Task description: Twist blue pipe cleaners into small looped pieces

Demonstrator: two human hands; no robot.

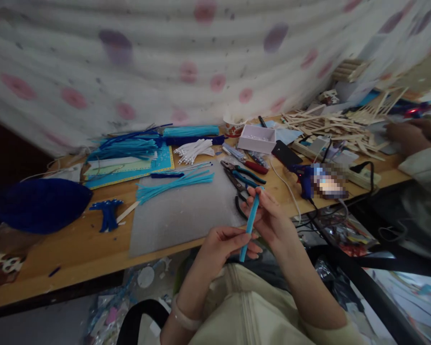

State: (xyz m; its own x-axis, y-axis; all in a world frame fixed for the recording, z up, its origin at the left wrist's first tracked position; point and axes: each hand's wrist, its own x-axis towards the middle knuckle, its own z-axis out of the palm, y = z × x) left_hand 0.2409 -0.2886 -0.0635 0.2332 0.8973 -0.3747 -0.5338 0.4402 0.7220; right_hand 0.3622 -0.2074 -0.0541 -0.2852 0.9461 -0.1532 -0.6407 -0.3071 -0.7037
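A light-blue pipe cleaner strip (251, 218), perhaps several side by side, slants upright in front of my body at the table's front edge. My left hand (228, 243) pinches its lower part between thumb and fingers. Near its top end, the fingers of my right hand (269, 213) close on it. Just beyond my right hand lie pliers (246, 172) with teal handles and black-handled scissors (235, 184). On the grey mat (172, 225) a bundle of light-blue pipe cleaners (175, 185) is spread, with a short dark-blue piece (167, 175) behind it.
Dark-blue bundled pieces (108, 214) and a large dark-blue leaf shape (43, 205) are at left. White stems (196, 151), a white box (257, 139) and wooden sticks (319, 125) lie farther back. A blue glue gun (303, 179) stands right, near cables. Another person's hand (405, 136) is at far right.
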